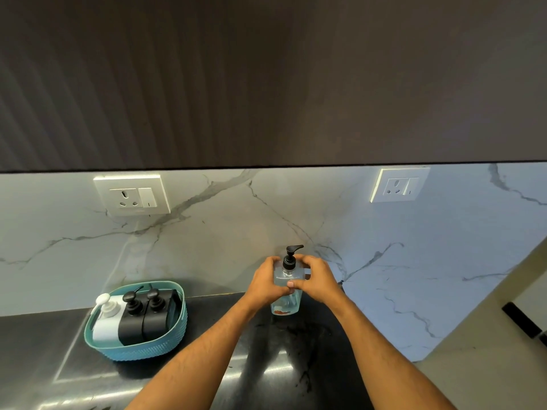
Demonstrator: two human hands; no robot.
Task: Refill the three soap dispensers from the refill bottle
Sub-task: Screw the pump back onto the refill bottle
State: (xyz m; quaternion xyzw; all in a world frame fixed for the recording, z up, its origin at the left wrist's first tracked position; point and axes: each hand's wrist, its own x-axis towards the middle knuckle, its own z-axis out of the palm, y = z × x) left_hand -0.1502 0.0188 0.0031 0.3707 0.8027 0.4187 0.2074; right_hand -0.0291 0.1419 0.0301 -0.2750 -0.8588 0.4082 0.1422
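Note:
A clear bottle (286, 304) with bluish liquid and a black pump top (290, 257) stands upright on the dark counter near the back wall. My left hand (265, 284) grips its left side, thumb across the front. My right hand (315, 276) wraps the right shoulder just below the pump collar. To the left, a teal basket (139, 349) holds three dispensers: a white one (106, 319) with a white pump and two black ones (132, 319) (157, 313) with black pumps.
The dark glossy counter (281, 365) runs along a marble backsplash with two white wall sockets (132, 194) (399, 184). A dark cabinet hangs overhead. The counter ends at the right, by a beige surface.

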